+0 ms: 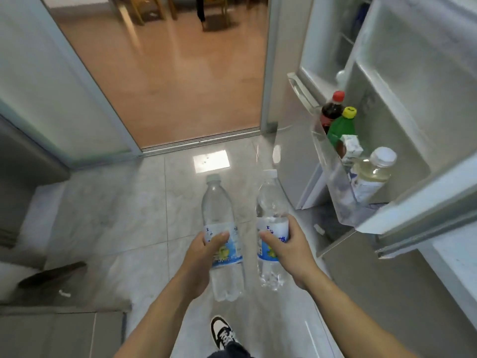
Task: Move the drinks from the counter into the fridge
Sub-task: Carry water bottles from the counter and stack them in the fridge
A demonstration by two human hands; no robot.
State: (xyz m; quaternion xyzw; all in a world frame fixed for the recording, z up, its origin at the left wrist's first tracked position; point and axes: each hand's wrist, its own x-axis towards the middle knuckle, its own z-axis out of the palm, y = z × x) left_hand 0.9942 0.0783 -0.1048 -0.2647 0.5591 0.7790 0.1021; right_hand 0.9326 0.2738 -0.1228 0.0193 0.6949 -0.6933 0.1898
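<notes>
I hold two clear water bottles with blue-and-white labels, upright over the tiled floor. My left hand [204, 257] grips the left bottle [219, 213] at its label. My right hand [289, 250] grips the right bottle [271, 200] the same way. To the right the fridge door [402, 99] stands open. Its lower door shelf [346, 202] carries a dark cola bottle with a red cap [331, 109], a green bottle with a yellow cap [342, 125], a small white carton [351, 148] and a pale-yellow drink with a white cap [374, 171].
A doorway straight ahead opens onto a wooden floor [175, 73] with chair legs at the far end. A grey cabinet [23, 156] stands at the left and a counter edge [454, 257] at the right under the fridge door. My shoe [223, 334] is on the tiles.
</notes>
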